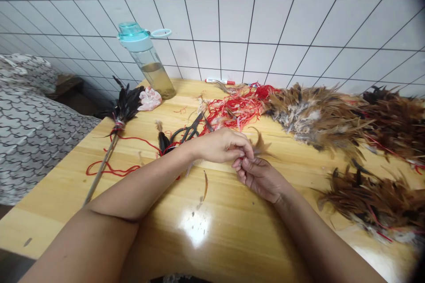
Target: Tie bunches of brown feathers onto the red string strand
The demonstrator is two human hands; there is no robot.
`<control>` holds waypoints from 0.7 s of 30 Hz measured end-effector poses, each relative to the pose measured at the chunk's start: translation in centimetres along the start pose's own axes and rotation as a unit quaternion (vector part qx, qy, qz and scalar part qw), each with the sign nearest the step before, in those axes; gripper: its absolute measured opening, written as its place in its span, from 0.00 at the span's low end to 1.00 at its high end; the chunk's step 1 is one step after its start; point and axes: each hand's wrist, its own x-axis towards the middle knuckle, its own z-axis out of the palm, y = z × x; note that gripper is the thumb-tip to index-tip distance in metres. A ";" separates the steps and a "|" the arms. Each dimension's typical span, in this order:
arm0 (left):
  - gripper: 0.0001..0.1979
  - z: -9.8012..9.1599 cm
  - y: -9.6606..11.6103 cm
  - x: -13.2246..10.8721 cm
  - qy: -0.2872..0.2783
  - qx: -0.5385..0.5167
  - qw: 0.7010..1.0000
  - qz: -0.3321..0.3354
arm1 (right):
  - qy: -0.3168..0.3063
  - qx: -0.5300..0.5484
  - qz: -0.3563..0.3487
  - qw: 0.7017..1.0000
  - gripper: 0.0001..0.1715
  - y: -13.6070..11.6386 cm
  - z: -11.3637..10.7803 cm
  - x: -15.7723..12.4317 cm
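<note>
My left hand (224, 146) and my right hand (260, 179) meet over the middle of the table, fingertips pinched together. A small tuft of brown feathers (261, 146) sticks out from between them; its base is hidden by my fingers. A speck of red shows at the fingertips, too small to make out. Black-handled scissors (189, 131) lie just beyond my left wrist, partly covered by it. Beside them is a dark feather (163, 142). On the left rests a stick (102, 163) with black feathers (128, 101) bound to its end by red string (113, 169).
A tangled heap of red string (232, 108) lies behind my hands. Bundles of brown feathers (318, 115) fill the right side, another bundle (372, 199) nearer. A water bottle (149, 62), crumpled pink-white tissue (150, 98) and a marker (219, 82) stand or lie near the tiled wall.
</note>
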 end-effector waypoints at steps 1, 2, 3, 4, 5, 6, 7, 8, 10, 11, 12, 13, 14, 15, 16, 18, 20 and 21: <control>0.13 0.0 0.0 0.0 0.005 -0.005 1.000 -0.010 | 0.001 -0.004 -0.002 1.000 0.10 0.0 0.0 0.0; 0.13 0.1 -0.1 -0.1 0.008 -0.016 1.000 -0.022 | -0.002 -0.009 -0.002 1.000 0.10 0.0 0.0 0.0; 0.13 0.1 -0.2 -0.1 0.011 -0.035 0.999 -0.034 | -0.006 -0.013 -0.002 1.000 0.10 -0.1 0.0 0.0; 0.12 0.2 -0.3 -0.1 0.010 -0.063 0.997 -0.046 | -0.012 -0.018 -0.001 1.000 0.11 -0.1 -0.1 0.0; 0.11 0.4 -0.4 -0.1 0.008 -0.100 0.993 -0.058 | -0.020 -0.023 -0.001 1.000 0.11 -0.2 -0.2 -0.1; 0.10 0.5 -0.6 -0.1 0.006 -0.143 0.987 -0.070 | -0.028 -0.029 0.000 0.999 0.12 -0.2 -0.3 -0.1; 0.09 0.7 -0.7 -0.1 0.008 -0.188 0.979 -0.081 | -0.038 -0.035 0.002 0.999 0.13 -0.3 -0.4 -0.1; 0.08 0.9 -0.7 0.0 0.017 -0.229 0.969 -0.090 | -0.050 -0.042 0.004 0.998 0.13 -0.4 -0.5 -0.2; 0.08 1.4 -0.9 0.0 0.050 -0.293 0.949 -0.102 | -0.081 -0.053 0.002 0.995 0.16 -0.5 -0.6 -0.2; 0.09 1.7 -1.0 0.1 0.070 -0.316 0.940 -0.105 | -0.098 -0.054 -0.007 0.994 0.17 -0.6 -0.7 -0.3; 0.10 2.0 -1.0 0.1 0.090 -0.337 0.931 -0.106 | -0.115 -0.052 -0.019 0.992 0.17 -0.6 -0.7 -0.3; 0.10 2.3 -1.1 0.2 0.110 -0.358 0.921 -0.105 | -0.131 -0.046 -0.033 0.990 0.18 -0.6 -0.7 -0.4; 0.10 2.6 -1.2 0.2 0.126 -0.382 0.910 -0.103 | -0.144 -0.039 -0.044 0.988 0.18 -0.7 -0.6 -0.4; 0.11 2.9 -1.2 0.3 0.139 -0.407 0.897 -0.100 | -0.153 -0.031 -0.054 0.986 0.18 -0.7 -0.6 -0.4; 0.11 3.1 -1.3 0.3 0.151 -0.432 0.884 -0.099 | -0.160 -0.025 -0.060 0.985 0.18 -0.8 -0.5 -0.4; 0.11 3.5 -1.3 0.4 0.169 -0.466 0.862 -0.102 | -0.167 -0.016 -0.066 0.984 0.18 -0.8 -0.3 -0.5; 0.12 3.7 -1.3 0.4 0.174 -0.476 0.855 -0.111 | -0.165 -0.012 -0.072 0.984 0.18 -0.9 -0.1 -0.5; 0.12 3.7 -1.2 0.3 0.172 -0.474 0.856 -0.115 | -0.160 -0.010 -0.074 0.984 0.19 -0.9 0.0 -0.6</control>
